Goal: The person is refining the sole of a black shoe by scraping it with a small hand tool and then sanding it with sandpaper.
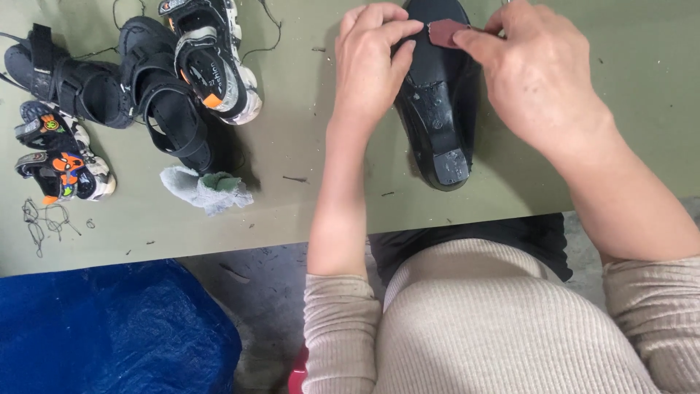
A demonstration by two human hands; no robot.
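Note:
A black heeled shoe [437, 109] lies sole-up on the olive green table [306, 131], heel toward me. My left hand [368, 62] rests on the shoe's left side, fingers curled over the sole's edge and holding it steady. My right hand [536, 76] pinches a small reddish-brown piece, like sandpaper [445, 32], against the sole near the toe end.
Several black and colourful sandals [175, 80] sit at the table's left. A crumpled grey-green rag [208, 188] lies near them, with loose black threads [45, 219] at the left edge. A blue plastic sack [109, 328] stands on the floor below.

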